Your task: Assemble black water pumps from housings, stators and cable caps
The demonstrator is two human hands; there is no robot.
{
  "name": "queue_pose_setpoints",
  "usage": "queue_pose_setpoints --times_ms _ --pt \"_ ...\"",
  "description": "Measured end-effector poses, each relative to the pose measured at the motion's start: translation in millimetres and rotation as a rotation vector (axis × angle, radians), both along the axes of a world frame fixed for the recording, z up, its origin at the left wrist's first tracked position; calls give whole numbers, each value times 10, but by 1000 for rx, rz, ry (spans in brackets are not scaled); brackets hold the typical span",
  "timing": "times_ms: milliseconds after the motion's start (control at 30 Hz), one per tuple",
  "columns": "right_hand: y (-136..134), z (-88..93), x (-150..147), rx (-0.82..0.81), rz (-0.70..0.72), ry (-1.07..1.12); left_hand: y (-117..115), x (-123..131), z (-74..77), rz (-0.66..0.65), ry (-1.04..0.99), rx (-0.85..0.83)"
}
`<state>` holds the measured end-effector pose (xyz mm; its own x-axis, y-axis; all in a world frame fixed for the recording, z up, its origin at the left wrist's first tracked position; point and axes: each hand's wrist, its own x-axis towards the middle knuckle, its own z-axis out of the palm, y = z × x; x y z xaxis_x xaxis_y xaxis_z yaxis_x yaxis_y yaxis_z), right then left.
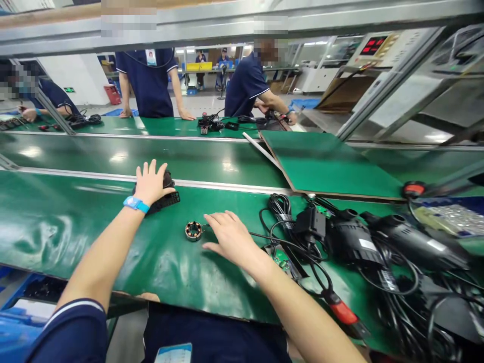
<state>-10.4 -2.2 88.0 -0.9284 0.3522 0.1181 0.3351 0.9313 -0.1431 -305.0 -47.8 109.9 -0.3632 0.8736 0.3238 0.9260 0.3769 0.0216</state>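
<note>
My left hand, with a blue wristband, lies with fingers spread on top of a black device near the far edge of the green bench. My right hand rests flat and open on the bench, fingers pointing left. Its fingertips are just right of a small round motor stator with copper windings, close to it but apart. A thin black wire runs from the stator under my right hand.
To the right lie black power tools with tangled cables, a circuit board and a red-handled tool. A conveyor belt runs beyond the bench. Other people work across it. A green board lies at right.
</note>
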Motion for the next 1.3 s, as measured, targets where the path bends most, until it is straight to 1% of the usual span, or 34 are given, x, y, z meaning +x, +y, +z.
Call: queue_pose_setpoints --times_ms 33,100,167,233,333,400,433,467,500,567,633,667,700,733,767,867,933,1000,1067,1200,1267,1300 --pt "13 -52 -146 -6 -2 -33 51 -39 -4 24 -33 23" --pt "30 -122 -324 -29 -12 -77 69 -18 -54 -8 -69 41" --pt "25 -150 -366 -44 -35 -89 -45 132 -179 -56 -64 88" --pt "16 -140 -301 -47 -82 -86 -276 365 -376 -77 -49 168" --pt "57 -70 -91 -41 -156 -55 -695 705 -702 -91 -54 304" --pt "124 -7 56 -34 -194 15 -905 836 -829 -121 -125 473" --pt "160 23 120 -29 -205 69 -968 867 -845 -120 -160 550" --pt "192 52 173 -22 -211 137 -1002 879 -827 -96 -197 600" --pt "216 80 217 -12 -205 215 -1011 879 -782 -53 -240 594" --pt "228 137 282 12 -168 384 -984 879 -647 49 -368 423" --pt "192 202 329 38 -123 536 -955 927 -523 105 -520 219" --pt "159 239 349 45 -104 589 -953 980 -488 102 -566 165" --pt "121 278 369 50 -89 623 -959 1052 -475 83 -583 173" --pt "81 316 388 54 -77 644 -969 1141 -485 64 -581 236" --pt "41 353 406 58 -66 653 -978 1245 -514 49 -575 336" --pt "-60 439 449 69 -45 659 -947 1592 -648 43 -644 657" --pt "-109 470 466 64 -52 653 -857 1809 -728 32 -711 770" --pt "-155 488 470 60 -73 610 -738 1984 -780 -2 -723 795" --pt "-205 505 453 77 -117 485 -628 2110 -808 -28 -675 807" --pt "-309 578 340 125 -278 118 -513 2218 -828 -58 -522 836" --pt "-353 627 287 117 -333 6 -502 2218 -833 -65 -476 840" --pt "-373 646 281 117 -343 -10 -502 2211 -836 -63 -471 840"
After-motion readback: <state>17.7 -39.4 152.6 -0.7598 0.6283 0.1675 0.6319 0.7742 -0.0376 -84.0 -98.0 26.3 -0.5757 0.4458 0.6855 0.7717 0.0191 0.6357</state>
